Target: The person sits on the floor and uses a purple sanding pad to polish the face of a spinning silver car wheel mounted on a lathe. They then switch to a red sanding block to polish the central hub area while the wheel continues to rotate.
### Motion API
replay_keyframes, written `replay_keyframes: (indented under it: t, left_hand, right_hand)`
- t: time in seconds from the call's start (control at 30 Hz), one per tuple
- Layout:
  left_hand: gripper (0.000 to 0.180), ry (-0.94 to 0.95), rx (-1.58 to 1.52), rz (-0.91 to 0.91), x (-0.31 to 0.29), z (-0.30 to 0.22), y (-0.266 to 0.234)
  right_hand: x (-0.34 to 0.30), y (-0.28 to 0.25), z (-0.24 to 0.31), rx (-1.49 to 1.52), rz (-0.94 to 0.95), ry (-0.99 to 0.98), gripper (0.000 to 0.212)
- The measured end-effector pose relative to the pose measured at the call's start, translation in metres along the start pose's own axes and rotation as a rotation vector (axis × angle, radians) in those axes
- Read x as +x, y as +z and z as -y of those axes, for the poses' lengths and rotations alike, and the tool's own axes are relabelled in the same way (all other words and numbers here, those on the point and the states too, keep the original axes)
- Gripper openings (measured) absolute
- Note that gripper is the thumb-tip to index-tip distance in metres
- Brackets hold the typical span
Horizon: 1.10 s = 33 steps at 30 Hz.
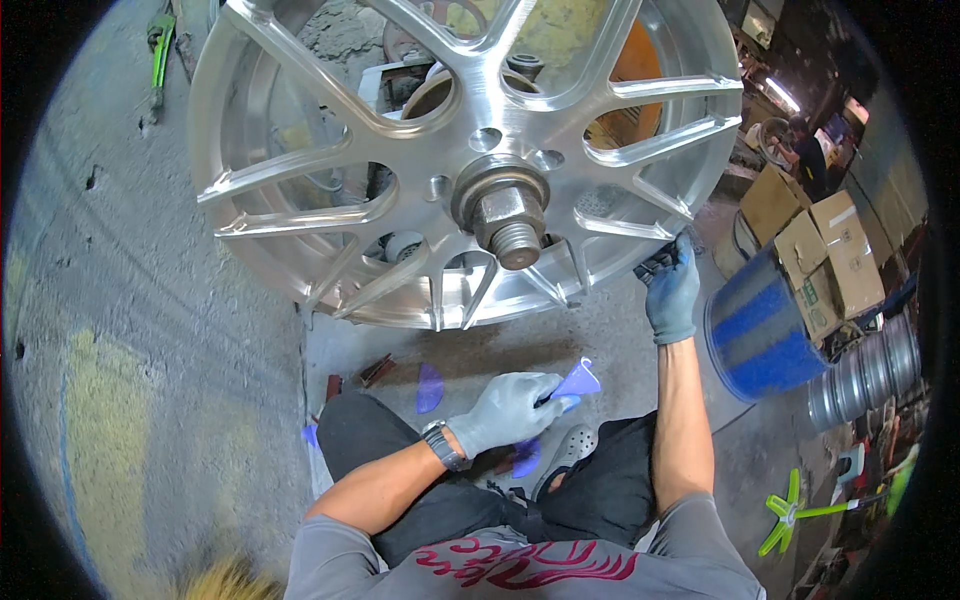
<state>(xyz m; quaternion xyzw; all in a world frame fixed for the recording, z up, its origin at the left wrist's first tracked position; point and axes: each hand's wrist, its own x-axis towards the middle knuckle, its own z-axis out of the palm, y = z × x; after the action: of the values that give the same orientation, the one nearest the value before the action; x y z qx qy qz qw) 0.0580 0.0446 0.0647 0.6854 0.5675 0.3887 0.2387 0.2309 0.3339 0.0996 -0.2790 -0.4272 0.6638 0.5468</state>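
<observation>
A large bare-metal wheel [505,120] with many spokes stands in front of me. A big nut on a threaded bolt [512,222] sticks out of its centre. My right hand [672,292], in a grey glove with dark fingers, closes on the rim's lower right edge, at the end of a spoke. My left hand [512,408], gloved in grey with a watch at the wrist, is above my lap, apart from the wheel. Its fingers pinch a folded purple sheet [577,381], which looks like sandpaper.
Half-round purple pieces [430,388] lie on the floor below the wheel. A blue drum [762,325], cardboard boxes [825,255] and stacked metal rims [868,372] stand at the right. A green star-shaped base [787,512] is nearer. Another person [803,155] sits far right.
</observation>
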Motion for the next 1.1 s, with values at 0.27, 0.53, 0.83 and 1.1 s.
replay_keyframes:
  t: [0.27,0.53,0.83,1.1]
  left_hand:
    - [0.034,-0.004,-0.023,0.004,0.004,-0.003,0.0]
    - [0.033,0.006,-0.032,-0.014,0.007,-0.004,-0.001]
    - [0.033,0.0,-0.016,-0.002,0.012,-0.007,0.005]
    - [0.033,0.008,-0.019,-0.002,0.017,-0.011,0.006]
  right_hand:
    - [-0.002,0.019,0.022,0.084,-0.054,-0.004,0.043]
    - [0.006,0.01,0.016,-0.021,-0.029,-0.167,0.041]
    - [0.002,0.0,0.0,-0.038,-0.027,0.039,0.045]
    - [0.014,-0.003,0.022,0.031,-0.019,-0.035,0.049]
